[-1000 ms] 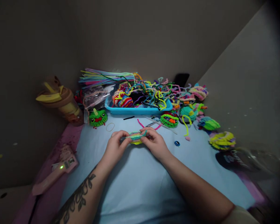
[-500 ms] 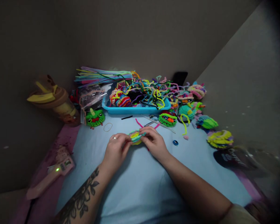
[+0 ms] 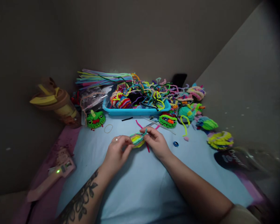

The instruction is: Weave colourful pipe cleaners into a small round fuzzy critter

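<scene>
Striped piece tips to bare its yellow middle

A second ago the striped fuzzy piece (image 3: 137, 140) lay nearly edge-on with a teal strand drawn across it; now it is tilted, and a yellow centre shows. That suggests the strand is being worked along the rim while the piece is turned. It hangs between both hands, above the pale blue cloth (image 3: 130, 189). The left hand (image 3: 118, 151) has thumb and fingers closed on its left edge; the right hand (image 3: 156, 143) pinches the teal end (image 3: 145, 133) at the other side. A pink stem (image 3: 148, 147) now shows below the right fingers.

Behind, the blue tray (image 3: 137, 113) is heaped with loose coloured stems, some over its rim, and a red striped piece (image 3: 124, 103). Left of it sits a clear bag (image 3: 96, 95); its contents are hard to tell, as are those of the lidded tumbler (image 3: 64, 109).
</scene>
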`<state>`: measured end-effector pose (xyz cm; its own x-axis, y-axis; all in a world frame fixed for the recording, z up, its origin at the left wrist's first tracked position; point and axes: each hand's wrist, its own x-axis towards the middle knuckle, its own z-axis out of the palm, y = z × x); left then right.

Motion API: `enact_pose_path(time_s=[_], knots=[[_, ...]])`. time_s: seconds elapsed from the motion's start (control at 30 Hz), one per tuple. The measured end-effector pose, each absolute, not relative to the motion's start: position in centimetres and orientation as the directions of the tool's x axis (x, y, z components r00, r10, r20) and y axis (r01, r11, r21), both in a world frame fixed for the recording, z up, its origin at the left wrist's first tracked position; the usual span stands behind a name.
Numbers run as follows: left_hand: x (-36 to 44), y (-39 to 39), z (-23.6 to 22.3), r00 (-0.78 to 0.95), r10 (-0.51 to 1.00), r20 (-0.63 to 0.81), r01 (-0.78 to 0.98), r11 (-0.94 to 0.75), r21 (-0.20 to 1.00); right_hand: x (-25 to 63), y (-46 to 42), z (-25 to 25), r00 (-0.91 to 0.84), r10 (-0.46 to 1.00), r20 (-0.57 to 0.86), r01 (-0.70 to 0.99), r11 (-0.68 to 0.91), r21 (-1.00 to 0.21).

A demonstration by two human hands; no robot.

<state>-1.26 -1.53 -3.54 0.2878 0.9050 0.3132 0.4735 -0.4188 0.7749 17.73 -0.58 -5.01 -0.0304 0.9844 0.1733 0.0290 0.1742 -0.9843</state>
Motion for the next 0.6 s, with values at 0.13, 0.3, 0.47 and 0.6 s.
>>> enact_pose_path(time_s=[0.13,0.3,0.47,0.6], knots=[[-1.3,-1.1,-3.7,0.219,0.944,0.245,0.431,-0.319,0.844,18.3,-0.4,-4.8,-0.120,0.954,0.274,0.183,0.293,-0.939],[-1.3,-0.7,-3.1,0.267,0.963,0.023,0.247,-0.091,0.965,18.4,-0.6,-4.8,-0.238,0.936,0.258,0.267,0.318,-0.910],[-0.9,-0.8,-2.5,0.377,0.908,-0.183,0.075,0.167,0.983,17.9,-1.4,-3.8,-0.394,0.887,0.240,0.295,0.369,-0.881],[-0.4,-1.1,-2.4,0.409,0.893,-0.188,0.008,0.202,0.979,17.4,-1.6,-3.9,-0.423,0.880,0.215,0.267,0.348,-0.899]])
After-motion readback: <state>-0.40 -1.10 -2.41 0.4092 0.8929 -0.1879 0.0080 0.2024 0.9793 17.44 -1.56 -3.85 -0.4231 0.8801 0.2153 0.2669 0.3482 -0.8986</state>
